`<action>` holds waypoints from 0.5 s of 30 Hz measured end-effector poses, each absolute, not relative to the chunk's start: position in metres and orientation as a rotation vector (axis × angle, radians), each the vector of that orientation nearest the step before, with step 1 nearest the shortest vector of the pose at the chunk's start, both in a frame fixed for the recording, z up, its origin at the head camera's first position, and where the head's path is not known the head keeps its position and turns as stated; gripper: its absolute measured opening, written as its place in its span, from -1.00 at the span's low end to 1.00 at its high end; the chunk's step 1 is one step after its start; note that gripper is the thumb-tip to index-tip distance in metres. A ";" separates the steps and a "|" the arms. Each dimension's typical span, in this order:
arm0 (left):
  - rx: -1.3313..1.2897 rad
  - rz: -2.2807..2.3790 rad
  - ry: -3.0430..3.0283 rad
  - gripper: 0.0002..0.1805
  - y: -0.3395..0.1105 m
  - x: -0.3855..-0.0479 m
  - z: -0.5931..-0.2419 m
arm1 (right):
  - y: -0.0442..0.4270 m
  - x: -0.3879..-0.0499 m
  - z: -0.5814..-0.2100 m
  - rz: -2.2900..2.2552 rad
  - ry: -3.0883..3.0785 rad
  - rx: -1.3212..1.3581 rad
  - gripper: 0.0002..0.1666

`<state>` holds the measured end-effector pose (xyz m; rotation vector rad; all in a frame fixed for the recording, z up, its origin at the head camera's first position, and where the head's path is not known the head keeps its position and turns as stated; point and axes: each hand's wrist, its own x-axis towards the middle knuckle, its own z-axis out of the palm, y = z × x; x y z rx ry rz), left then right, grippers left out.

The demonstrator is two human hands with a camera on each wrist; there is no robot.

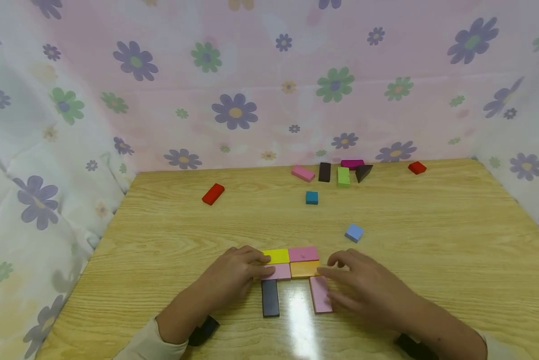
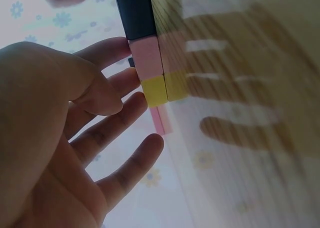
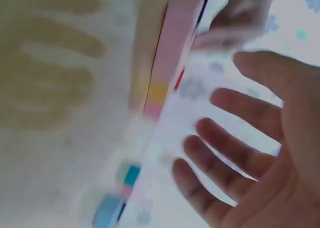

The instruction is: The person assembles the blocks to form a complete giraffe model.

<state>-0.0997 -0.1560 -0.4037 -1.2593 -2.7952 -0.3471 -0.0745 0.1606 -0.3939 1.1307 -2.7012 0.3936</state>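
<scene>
Cream sleeves [image 1: 149, 344], black wrist cameras [image 1: 203, 331]

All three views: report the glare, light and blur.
Head view: a white glare streak on the table, between the near dark block and the near pink block; left wrist view: the left hand dim against bright flowered cloth, dark finger shapes on the glossy table; right wrist view: hazy overall, the light-blue block soft-edged.

Screened-off tabletop [image 1: 161, 220], floral cloth [image 1: 260, 55] around
</scene>
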 end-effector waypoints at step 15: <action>-1.244 -0.356 -2.823 -0.72 -0.155 -0.099 -0.403 | 0.271 -0.193 -0.374 0.370 -2.830 0.544 -0.52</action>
